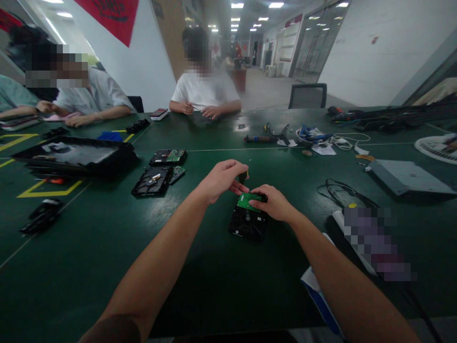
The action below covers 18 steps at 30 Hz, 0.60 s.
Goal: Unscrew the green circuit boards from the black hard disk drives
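Observation:
A black hard drive [247,224] lies on the green table [107,257] in front of me, with a green circuit board [246,201] on its far end. My right hand [273,202] rests on the drive's far right corner, fingers curled over the board's edge. My left hand [223,180] hovers just above and left of the board, fingers pinched on a small dark tool [243,177] that points down at the drive.
Two more opened drives [153,181] [168,156] lie to the left beside a black tray [73,155]. Cables [337,190], a grey box [407,177] and tools [262,139] sit to the right. Other people sit across the table [203,93] and at the far left [85,97].

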Motion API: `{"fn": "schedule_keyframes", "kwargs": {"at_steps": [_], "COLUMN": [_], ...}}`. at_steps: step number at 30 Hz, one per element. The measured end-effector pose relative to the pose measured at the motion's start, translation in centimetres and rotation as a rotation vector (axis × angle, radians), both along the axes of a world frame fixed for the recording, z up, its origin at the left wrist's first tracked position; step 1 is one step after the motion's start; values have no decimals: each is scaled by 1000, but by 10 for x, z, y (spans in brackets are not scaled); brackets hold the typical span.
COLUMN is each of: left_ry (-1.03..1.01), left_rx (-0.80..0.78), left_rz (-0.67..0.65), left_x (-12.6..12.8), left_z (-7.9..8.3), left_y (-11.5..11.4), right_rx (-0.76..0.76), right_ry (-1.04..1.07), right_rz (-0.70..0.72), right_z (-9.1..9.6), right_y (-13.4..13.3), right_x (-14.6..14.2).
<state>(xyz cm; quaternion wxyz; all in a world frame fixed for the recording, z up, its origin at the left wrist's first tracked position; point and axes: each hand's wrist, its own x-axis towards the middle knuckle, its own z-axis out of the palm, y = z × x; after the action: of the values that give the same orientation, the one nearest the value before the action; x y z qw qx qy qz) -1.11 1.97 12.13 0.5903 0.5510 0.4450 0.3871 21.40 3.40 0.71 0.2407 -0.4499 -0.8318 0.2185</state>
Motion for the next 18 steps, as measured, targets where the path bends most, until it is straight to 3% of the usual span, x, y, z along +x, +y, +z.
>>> {"fn": "schedule_keyframes", "kwargs": {"at_steps": [11,18], "left_ry": [62,-4], "left_rx": [91,-14], "left_rz": [-42,-53], "left_x": [-7,-3], "left_z": [-9,-2], "left_y": [9,3], "right_rx": [-4,-15], "right_ry": [-7,-8], "right_rz": [8,-5], "right_z": [1,1], "right_y": [1,0], "right_x": [0,-2]}}
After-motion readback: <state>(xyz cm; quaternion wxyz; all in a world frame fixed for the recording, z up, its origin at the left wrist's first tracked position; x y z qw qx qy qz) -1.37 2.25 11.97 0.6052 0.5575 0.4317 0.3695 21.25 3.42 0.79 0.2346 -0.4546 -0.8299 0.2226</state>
